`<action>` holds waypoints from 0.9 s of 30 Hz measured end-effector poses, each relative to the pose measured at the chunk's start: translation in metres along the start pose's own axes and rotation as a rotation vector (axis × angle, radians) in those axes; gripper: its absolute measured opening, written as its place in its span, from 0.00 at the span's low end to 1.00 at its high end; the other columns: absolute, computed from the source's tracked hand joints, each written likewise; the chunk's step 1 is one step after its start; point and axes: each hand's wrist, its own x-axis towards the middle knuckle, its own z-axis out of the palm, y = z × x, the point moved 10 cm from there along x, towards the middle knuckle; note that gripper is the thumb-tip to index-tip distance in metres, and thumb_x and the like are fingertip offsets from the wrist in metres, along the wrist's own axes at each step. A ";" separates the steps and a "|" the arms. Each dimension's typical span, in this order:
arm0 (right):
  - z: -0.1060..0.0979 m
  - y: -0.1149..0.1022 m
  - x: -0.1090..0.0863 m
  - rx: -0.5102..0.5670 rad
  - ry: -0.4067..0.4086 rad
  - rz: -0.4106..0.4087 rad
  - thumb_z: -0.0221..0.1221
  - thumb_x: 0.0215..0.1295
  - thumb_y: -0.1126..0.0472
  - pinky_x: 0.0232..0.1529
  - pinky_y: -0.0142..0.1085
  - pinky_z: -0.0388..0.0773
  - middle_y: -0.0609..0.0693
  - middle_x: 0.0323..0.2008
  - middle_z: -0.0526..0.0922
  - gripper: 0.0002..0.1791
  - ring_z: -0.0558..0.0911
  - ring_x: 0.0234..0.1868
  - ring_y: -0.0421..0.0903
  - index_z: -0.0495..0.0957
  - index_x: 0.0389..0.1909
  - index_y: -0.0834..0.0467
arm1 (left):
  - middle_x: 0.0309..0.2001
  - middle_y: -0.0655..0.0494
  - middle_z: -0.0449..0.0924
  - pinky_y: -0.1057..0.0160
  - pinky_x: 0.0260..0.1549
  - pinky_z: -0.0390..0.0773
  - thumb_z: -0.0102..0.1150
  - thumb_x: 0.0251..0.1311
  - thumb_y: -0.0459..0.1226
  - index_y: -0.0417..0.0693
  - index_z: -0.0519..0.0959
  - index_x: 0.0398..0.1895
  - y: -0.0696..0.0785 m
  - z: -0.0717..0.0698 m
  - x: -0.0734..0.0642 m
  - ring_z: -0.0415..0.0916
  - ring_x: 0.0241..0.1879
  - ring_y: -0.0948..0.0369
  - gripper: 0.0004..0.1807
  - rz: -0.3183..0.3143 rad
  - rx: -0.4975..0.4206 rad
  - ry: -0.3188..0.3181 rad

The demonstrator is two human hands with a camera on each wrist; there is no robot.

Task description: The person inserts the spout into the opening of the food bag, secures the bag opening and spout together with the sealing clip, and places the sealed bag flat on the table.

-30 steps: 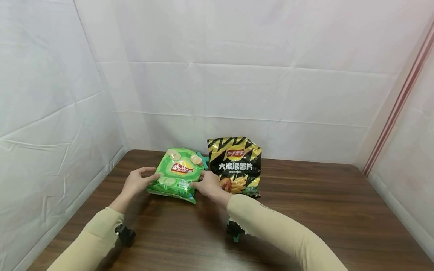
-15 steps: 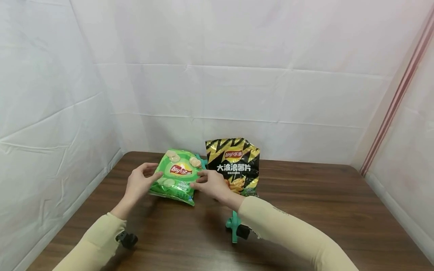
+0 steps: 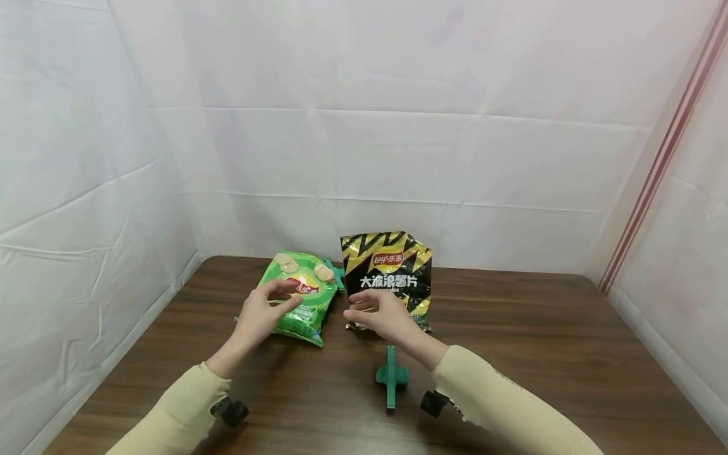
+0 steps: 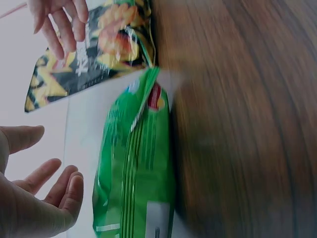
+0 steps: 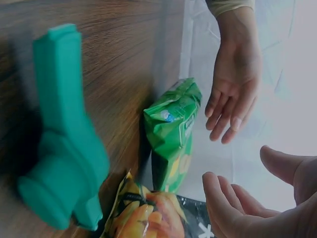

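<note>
A green bag of potato chips (image 3: pixel 304 323) leans at the back left. To its right a black-and-yellow chip bag (image 3: pixel 388 272) stands nearly upright. My left hand (image 3: pixel 258 319) hovers in front of the green bag, fingers loosely bent and holding nothing; the left wrist view has a gap between hand (image 4: pixel 44 198) and bag (image 4: pixel 136 168). My right hand (image 3: pixel 383 314) is raised before the black bag, hiding its lower part, with nothing in its fingers. Below it, a green plastic sealing clip with a round spout (image 3: pixel 391 377) lies on the table, large in the right wrist view.
A second green-teal plastic piece (image 3: pixel 337 274) shows partly behind the green bag's right edge. Dark wood table (image 3: pixel 529 354) extends right and forward. White cloth walls (image 3: pixel 455 158) rise behind and at both sides.
Both hands have come off the green bag and drawn back toward me, the right hand also shifting right. The clip in front, earlier mostly covered by the right arm, is now fully visible.
</note>
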 end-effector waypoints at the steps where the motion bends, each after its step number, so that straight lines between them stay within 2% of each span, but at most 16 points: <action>1: -0.002 0.001 -0.002 0.003 0.000 0.002 0.61 0.53 0.49 0.35 0.33 0.77 0.49 0.41 0.80 0.24 0.79 0.40 0.43 0.74 0.50 0.54 | 0.48 0.50 0.76 0.58 0.38 0.74 0.58 0.53 0.47 0.50 0.74 0.48 0.001 0.004 0.000 0.73 0.46 0.53 0.20 0.001 -0.008 -0.008; 6: -0.011 0.010 -0.013 0.010 0.013 0.005 0.61 0.53 0.50 0.37 0.34 0.78 0.50 0.41 0.80 0.25 0.79 0.40 0.43 0.74 0.50 0.57 | 0.47 0.47 0.76 0.59 0.39 0.75 0.59 0.53 0.44 0.46 0.75 0.46 0.010 0.021 0.002 0.74 0.45 0.52 0.18 0.032 -0.038 -0.031; 12: -0.024 0.026 -0.023 -0.006 0.043 0.018 0.61 0.53 0.51 0.38 0.38 0.78 0.50 0.41 0.80 0.24 0.79 0.40 0.44 0.74 0.49 0.57 | 0.47 0.49 0.76 0.58 0.40 0.75 0.60 0.52 0.44 0.50 0.76 0.45 0.020 0.042 0.000 0.74 0.45 0.52 0.17 0.028 -0.052 -0.084; 19: -0.038 0.042 -0.035 -0.090 0.078 0.020 0.63 0.51 0.50 0.33 0.33 0.76 0.51 0.38 0.82 0.24 0.79 0.38 0.43 0.76 0.47 0.58 | 0.41 0.53 0.78 0.58 0.40 0.74 0.61 0.51 0.43 0.51 0.77 0.43 0.037 0.068 -0.004 0.75 0.41 0.56 0.15 0.052 -0.064 -0.136; 27: -0.045 0.071 -0.047 -0.098 0.049 0.066 0.63 0.51 0.51 0.32 0.34 0.77 0.51 0.37 0.82 0.23 0.80 0.35 0.41 0.76 0.46 0.59 | 0.41 0.49 0.78 0.64 0.38 0.74 0.61 0.51 0.41 0.45 0.76 0.44 0.044 0.102 -0.008 0.76 0.39 0.58 0.16 0.031 -0.129 -0.249</action>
